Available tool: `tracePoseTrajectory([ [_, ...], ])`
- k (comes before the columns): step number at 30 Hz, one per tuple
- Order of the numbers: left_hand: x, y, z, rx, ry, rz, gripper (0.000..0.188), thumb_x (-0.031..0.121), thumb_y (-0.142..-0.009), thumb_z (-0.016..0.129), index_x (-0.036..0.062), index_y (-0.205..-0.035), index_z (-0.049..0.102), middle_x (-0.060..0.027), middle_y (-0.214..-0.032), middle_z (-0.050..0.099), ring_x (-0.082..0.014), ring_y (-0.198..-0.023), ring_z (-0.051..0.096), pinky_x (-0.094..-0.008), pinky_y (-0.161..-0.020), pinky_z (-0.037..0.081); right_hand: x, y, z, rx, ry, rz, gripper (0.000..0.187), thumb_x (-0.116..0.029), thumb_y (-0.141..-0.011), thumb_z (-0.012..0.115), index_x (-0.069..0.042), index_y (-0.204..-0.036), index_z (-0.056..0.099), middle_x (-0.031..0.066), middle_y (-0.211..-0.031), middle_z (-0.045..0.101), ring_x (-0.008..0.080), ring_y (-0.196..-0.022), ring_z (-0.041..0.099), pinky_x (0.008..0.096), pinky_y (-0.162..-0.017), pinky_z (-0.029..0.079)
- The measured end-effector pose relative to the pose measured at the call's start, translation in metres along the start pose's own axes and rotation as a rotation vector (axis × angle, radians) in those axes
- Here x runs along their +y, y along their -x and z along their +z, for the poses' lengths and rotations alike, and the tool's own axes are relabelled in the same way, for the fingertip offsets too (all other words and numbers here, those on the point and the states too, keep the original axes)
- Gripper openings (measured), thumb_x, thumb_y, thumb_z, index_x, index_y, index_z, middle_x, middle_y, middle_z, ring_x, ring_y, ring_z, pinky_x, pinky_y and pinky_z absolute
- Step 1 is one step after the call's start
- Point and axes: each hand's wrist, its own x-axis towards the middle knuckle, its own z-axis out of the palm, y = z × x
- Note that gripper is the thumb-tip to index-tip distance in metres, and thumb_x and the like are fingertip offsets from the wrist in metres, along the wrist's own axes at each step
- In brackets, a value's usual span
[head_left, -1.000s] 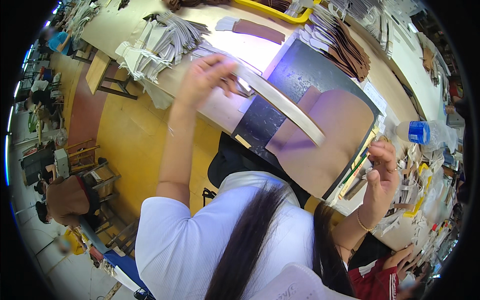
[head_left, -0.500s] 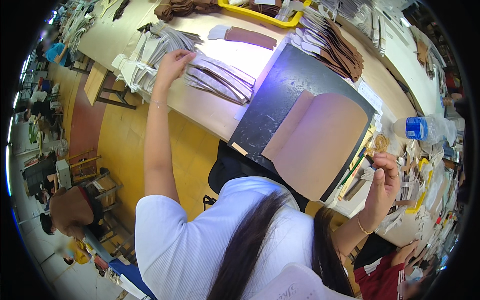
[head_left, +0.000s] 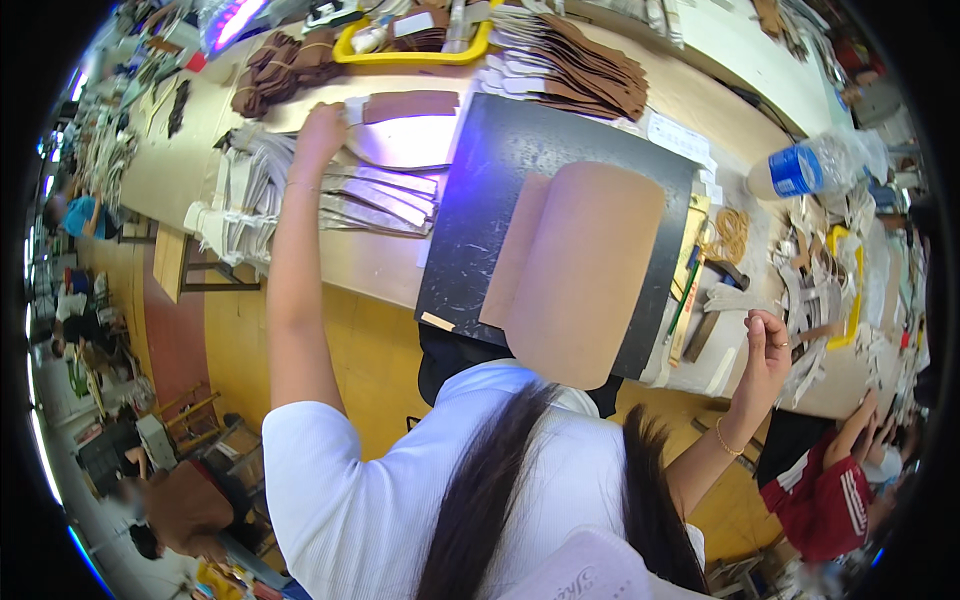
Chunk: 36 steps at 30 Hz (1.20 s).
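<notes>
Cluttered workbench (head_left: 380,265) runs across the top. Her left hand (head_left: 322,128), at eleven o'clock, rests curled on the grey strips (head_left: 385,195). Her right hand (head_left: 765,350), at three o'clock, is raised, fingers loosely pinched; anything between them is too small to see. Tan leather sheet (head_left: 585,270) lies on a black mat (head_left: 500,200).

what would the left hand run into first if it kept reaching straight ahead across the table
Probably the heap of dark brown pieces lying just beyond the left hand, which now rests at the end of a flat brown strip. Depth is hard to judge in this fisheye view, so this is a guess.
</notes>
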Motion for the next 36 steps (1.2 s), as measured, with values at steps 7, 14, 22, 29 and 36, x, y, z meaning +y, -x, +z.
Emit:
tracePoseTrajectory([
  [7, 0.037, 0.009, -0.033, -0.352, 0.229, -0.551, 0.049, 0.039, -0.079, 0.067, -0.0049, -0.098, 0.057, -0.0174, -0.065, 0.061, -0.023, -0.049, 0.059, -0.0324, -0.05, 0.047, 0.016, 0.004, -0.008, 0.036, 0.005, 0.043, 0.015, -0.013, -0.088, 0.061, 0.0, -0.096, 0.061, 0.0032, -0.091, 0.061, 0.0097, -0.084, 0.055, 0.0227, -0.08, 0.043],
  [14, 0.039, 0.013, -0.06, -0.242, 0.993, -0.497, 0.039, 0.013, -0.08, 0.069, -0.0035, -0.112, 0.054, -0.0073, -0.076, 0.064, -0.0094, -0.054, 0.057, -0.0199, -0.043, 0.041, -0.001, -0.011, 0.012, -0.069, -0.025, -0.011, 0.014, -0.013, -0.09, 0.059, 0.0, -0.096, 0.061, 0.0038, -0.093, 0.061, 0.0108, -0.085, 0.056, 0.0242, -0.081, 0.044],
  [22, 0.092, 0.033, -0.167, -0.016, 1.586, 0.043, 0.019, 0.007, -0.086, 0.06, -0.0034, -0.101, 0.06, -0.0116, -0.099, 0.062, -0.0211, -0.083, 0.065, -0.028, -0.071, 0.053, -0.001, -0.009, 0.018, -0.077, 0.005, -0.016, 0.014, -0.013, -0.09, 0.059, 0.0, -0.096, 0.061, 0.005, -0.093, 0.062, 0.0119, -0.085, 0.057, 0.0258, -0.081, 0.046],
  [29, 0.069, 0.043, -0.127, -0.37, 1.236, -0.16, 0.038, 0.009, -0.082, 0.064, 0.0006, -0.118, 0.053, -0.0092, -0.101, 0.061, -0.015, -0.085, 0.061, -0.0233, -0.072, 0.049, -0.002, -0.008, 0.022, -0.122, -0.011, -0.03, 0.014, -0.012, -0.09, 0.058, 0.0, -0.096, 0.061, 0.005, -0.093, 0.062, 0.0117, -0.084, 0.057, 0.0253, -0.08, 0.045],
  [36, -0.001, 0.051, -0.067, -0.692, 0.982, -0.406, 0.031, 0.0, -0.079, 0.052, -0.0023, -0.109, 0.06, 0.0002, -0.087, 0.058, -0.0069, -0.073, 0.049, -0.0188, -0.066, 0.041, -0.003, -0.006, 0.014, -0.121, 0.012, -0.038, 0.014, -0.013, -0.09, 0.058, 0.0, -0.096, 0.06, 0.0043, -0.092, 0.061, 0.011, -0.084, 0.057, 0.0248, -0.08, 0.045],
])
